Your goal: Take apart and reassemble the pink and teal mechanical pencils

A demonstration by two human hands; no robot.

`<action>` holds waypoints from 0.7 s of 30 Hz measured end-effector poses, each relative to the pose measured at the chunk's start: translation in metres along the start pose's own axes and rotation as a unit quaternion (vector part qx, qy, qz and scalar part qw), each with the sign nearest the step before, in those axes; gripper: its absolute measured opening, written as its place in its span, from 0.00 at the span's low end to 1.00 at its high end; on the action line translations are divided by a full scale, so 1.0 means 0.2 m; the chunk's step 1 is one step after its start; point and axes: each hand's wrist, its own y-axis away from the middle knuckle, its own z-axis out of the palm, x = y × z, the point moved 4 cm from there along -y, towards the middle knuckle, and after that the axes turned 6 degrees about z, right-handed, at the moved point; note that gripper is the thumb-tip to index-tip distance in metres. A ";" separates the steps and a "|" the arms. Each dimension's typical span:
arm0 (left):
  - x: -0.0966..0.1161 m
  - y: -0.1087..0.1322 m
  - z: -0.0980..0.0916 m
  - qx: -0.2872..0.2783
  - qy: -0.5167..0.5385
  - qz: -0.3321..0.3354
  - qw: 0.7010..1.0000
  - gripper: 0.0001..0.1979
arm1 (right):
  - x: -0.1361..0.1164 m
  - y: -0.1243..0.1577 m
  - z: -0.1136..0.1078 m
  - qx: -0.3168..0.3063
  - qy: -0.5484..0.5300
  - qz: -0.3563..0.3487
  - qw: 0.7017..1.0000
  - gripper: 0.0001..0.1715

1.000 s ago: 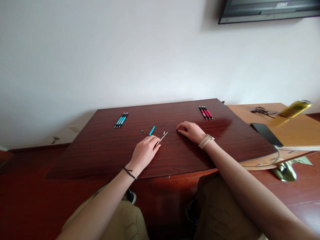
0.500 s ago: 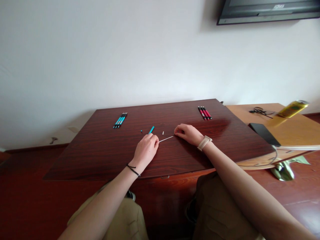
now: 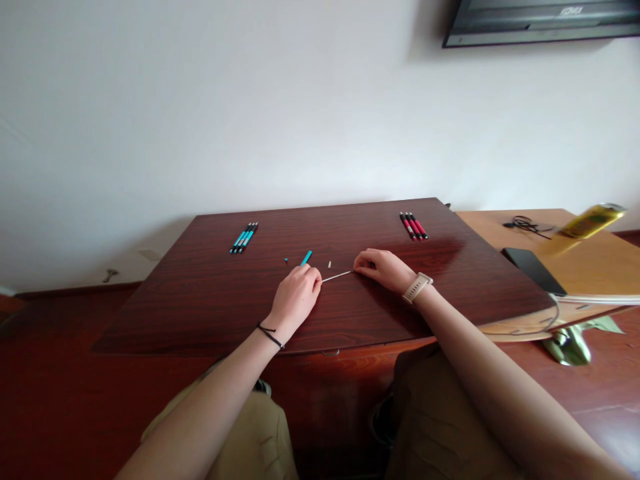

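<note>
A thin whitish tube (image 3: 337,276), perhaps the inner part of a pen or mechanical pencil, spans the gap between my hands just above the dark wooden table. My left hand (image 3: 299,292) is closed around its left end. At the right end, the thumb and fingers of my right hand (image 3: 383,268) are pinched together. Beyond the left knuckles lies a turquoise barrel (image 3: 306,258), partly hidden by that hand. Near it are a tiny blue-and-dark piece (image 3: 286,260) and a small white piece (image 3: 329,265), both too small to make out fully.
Several turquoise pens or mechanical pencils (image 3: 244,238) lie at the table's back left, and several red-and-black ones (image 3: 413,226) at its back right. To the right, a lighter wooden surface (image 3: 485,227) bears a black phone-like slab (image 3: 533,270), a coiled cable (image 3: 527,225) and a yellow can (image 3: 593,221).
The view has shifted slightly, moving everything a little to the right in the picture. Both hands keep nearly the same pose at the two ends of the tube.
</note>
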 end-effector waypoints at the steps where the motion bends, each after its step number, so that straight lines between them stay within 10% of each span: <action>1: 0.00 0.00 0.00 0.001 -0.001 0.001 1.000 0.09 | -0.01 0.00 0.00 0.002 0.002 0.000 1.000 0.06; 21: -0.01 0.00 0.01 0.007 0.001 -0.012 1.000 0.08 | 0.00 0.00 -0.04 0.120 -0.186 0.069 0.973 0.18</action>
